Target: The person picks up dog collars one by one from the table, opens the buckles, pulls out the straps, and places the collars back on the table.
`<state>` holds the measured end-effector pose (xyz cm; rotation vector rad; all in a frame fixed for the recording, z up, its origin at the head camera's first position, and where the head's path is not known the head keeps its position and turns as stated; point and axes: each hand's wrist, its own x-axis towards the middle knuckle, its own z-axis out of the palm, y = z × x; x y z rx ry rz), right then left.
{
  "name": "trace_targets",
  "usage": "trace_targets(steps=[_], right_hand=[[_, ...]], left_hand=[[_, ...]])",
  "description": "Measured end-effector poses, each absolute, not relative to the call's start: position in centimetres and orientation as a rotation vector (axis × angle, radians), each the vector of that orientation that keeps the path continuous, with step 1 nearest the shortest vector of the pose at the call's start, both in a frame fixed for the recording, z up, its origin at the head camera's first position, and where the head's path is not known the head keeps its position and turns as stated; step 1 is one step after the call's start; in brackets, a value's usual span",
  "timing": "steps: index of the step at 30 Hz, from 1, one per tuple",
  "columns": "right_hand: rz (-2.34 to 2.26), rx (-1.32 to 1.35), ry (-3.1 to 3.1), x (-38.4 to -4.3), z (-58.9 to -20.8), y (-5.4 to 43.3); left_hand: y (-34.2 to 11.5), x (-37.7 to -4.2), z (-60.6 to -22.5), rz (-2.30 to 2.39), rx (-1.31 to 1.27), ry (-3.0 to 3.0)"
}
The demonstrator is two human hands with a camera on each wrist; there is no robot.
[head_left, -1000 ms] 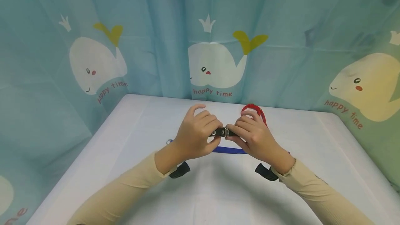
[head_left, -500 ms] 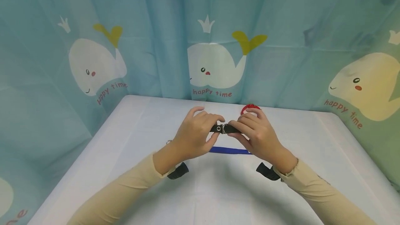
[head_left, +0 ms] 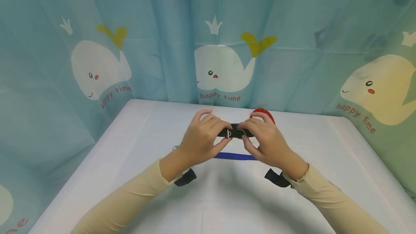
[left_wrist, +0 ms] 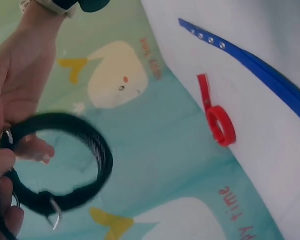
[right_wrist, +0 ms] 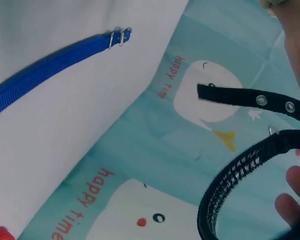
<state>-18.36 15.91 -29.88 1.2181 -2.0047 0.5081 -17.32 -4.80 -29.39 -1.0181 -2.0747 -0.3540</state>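
A black collar (head_left: 235, 131), bent into a loop, shows metal eyelets (right_wrist: 261, 100) near its strap end and a metal ring (left_wrist: 56, 207). It is held up above the surface (head_left: 208, 205), short of the far edge in the head view. The left hand (head_left: 203, 136) and right hand (head_left: 268, 138) pinch it from either side, fingers above, thumbs below; the sleeved forearms (head_left: 130, 199) angle inward from the near edge.
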Motion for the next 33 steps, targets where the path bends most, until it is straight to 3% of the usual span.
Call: trace_targets(steps=[33], right_hand=[[0.377, 1.246, -1.891, -18.4, -29.1, 16.9]], left_hand=[[-5.7, -17.4, -29.4, -0.254, -1.029, -2.088]])
